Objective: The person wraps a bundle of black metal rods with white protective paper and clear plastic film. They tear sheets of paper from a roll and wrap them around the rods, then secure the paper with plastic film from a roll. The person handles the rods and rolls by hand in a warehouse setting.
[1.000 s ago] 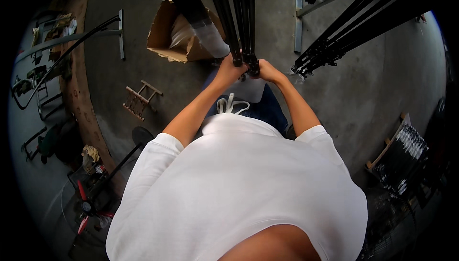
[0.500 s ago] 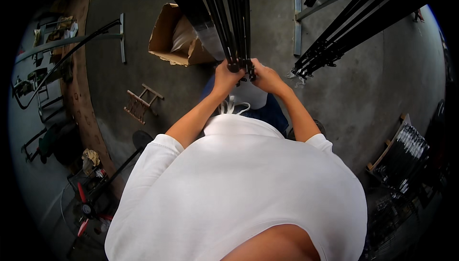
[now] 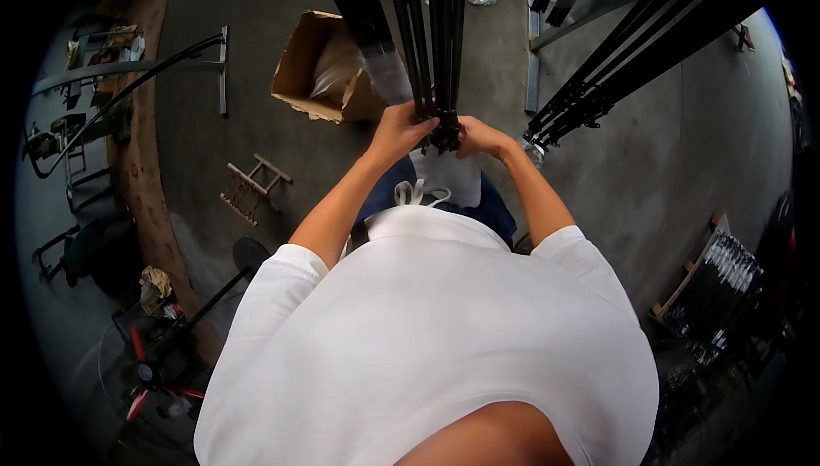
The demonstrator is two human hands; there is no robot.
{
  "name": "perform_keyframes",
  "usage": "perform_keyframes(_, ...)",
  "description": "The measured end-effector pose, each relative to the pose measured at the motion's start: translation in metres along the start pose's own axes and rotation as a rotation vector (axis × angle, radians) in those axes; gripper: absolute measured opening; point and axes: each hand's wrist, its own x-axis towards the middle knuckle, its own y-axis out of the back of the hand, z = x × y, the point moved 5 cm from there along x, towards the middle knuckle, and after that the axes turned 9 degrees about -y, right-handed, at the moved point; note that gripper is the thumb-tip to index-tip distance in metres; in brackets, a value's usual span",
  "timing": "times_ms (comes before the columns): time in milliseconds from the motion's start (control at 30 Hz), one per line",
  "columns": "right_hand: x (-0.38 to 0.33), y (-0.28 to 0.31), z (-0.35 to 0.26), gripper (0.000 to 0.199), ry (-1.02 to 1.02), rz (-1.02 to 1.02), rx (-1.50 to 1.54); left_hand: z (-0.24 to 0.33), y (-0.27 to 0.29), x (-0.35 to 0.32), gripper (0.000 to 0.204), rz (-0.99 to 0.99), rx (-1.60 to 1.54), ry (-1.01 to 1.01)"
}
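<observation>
Long black metal rods (image 3: 446,47) run from the far edge toward me, their near ends gathered in a bunch in front of my waist. My left hand (image 3: 400,135) closes around the left side of these ends, with the thumb across them. At the right side, my right hand (image 3: 483,136) has its fingers curled against the same ends; its fingertips are partly hidden. Just left of the bunch lies another black bundle (image 3: 352,0) with clear plastic wrap (image 3: 386,75) around its near end. Below the hands a pale sheet (image 3: 453,177) covers my lap.
An open cardboard box (image 3: 299,69) with white plastic inside stands left of the rods. Further left is a small wooden stool (image 3: 256,184). More black rods (image 3: 589,94) rest on a metal rack (image 3: 533,64) at the right. A red-bladed fan (image 3: 147,372) stands lower left.
The near rod ends have come closer together and shifted slightly right. My right hand has moved a little right and down, its grip changed; my left thumb now reaches across the ends.
</observation>
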Motion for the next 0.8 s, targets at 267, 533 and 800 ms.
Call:
perform_keyframes(267,0.002,-0.008,-0.001,0.057,0.085,-0.015,-0.075,0.007,0.006,0.001,0.023,-0.09,0.029,-0.008)
perform_keyframes(533,-0.003,-0.009,0.003,0.057,0.101,0.024,-0.131,0.011,0.011,0.008,0.023,-0.304,-0.201,0.01)
perform_keyframes(800,-0.01,-0.004,0.013,0.057,0.119,0.074,0.034,-0.002,0.007,-0.009,0.018,-0.362,-0.087,0.19)
